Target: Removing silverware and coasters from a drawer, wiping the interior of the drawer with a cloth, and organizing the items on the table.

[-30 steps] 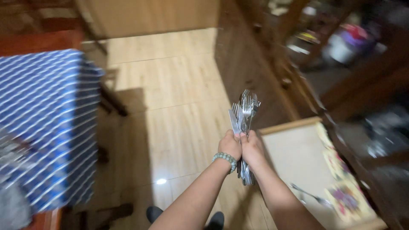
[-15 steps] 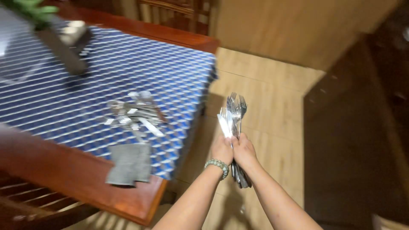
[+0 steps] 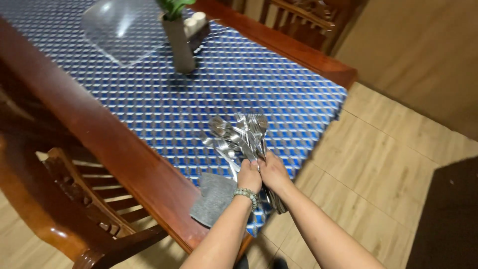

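cutlery bundle (image 3: 254, 137): bright polished metal, in both hands
bracelet (image 3: 247, 194): smooth pale-green beads, left wrist
cloth (image 3: 213, 199): grey, matt, felt-like, just left of the hands
tablecloth (image 3: 199, 94): blue-white weave, slight sheen
table edge (image 3: 114, 144): glossy red-brown varnished wood
floor (image 3: 388, 164): smooth light wood-look tiles

Both hands, left (image 3: 249, 176) and right (image 3: 273, 172), clutching cutlery bundle (image 3: 251, 134), above blue checked tablecloth (image 3: 199, 84)

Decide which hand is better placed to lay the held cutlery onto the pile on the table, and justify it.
Probably the left hand: it sits nearer the loose cutlery pile and grey cloth. The right hand, sharing the bundle, lies toward the table's edge.
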